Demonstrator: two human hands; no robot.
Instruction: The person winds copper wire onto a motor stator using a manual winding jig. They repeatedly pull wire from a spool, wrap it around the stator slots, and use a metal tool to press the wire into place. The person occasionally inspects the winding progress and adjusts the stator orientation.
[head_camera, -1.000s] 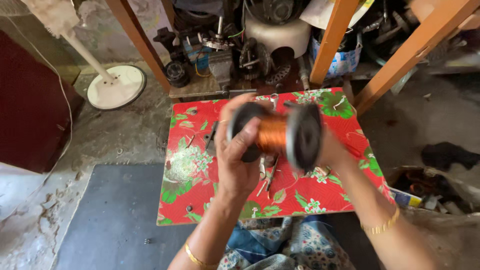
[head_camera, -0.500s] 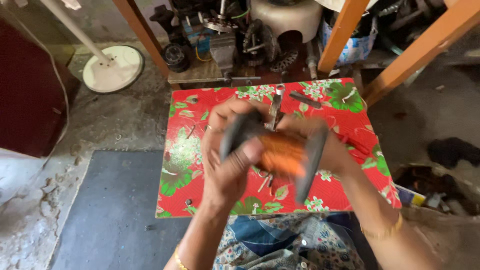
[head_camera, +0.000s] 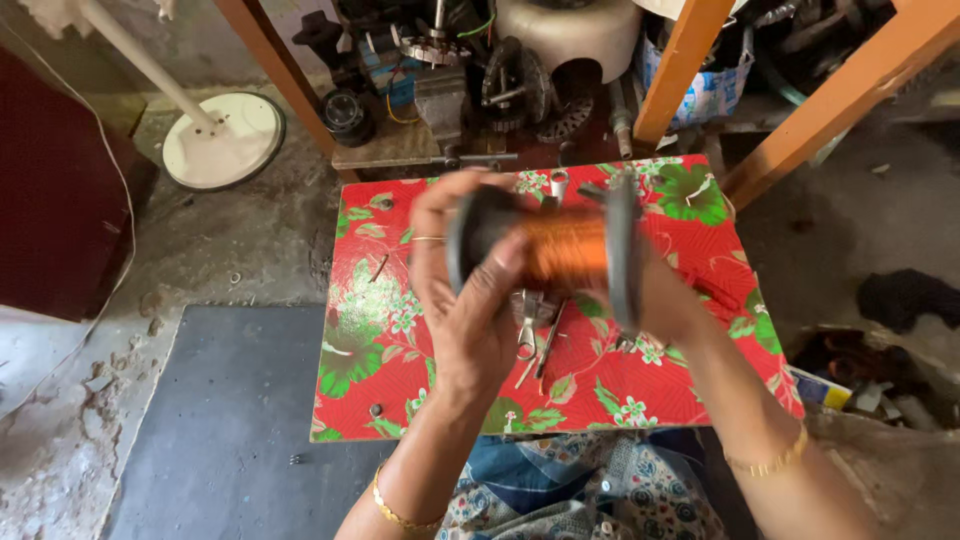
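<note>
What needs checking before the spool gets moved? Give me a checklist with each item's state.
1. Left hand grips the near flange of the copper wire spool: ok.
2. Right hand supports the far flange: ok, though it is mostly hidden behind the flange.
3. Spool held clear above the red floral table: ok.
4. Table surface under the spool free: not ok, pliers and small tools lie there.
5. Wire end secured on the spool: cannot tell, the spool is blurred.

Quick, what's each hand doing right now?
Left hand: closed on the copper wire spool, at its left flange.
Right hand: holding the spool's right flange.
</note>
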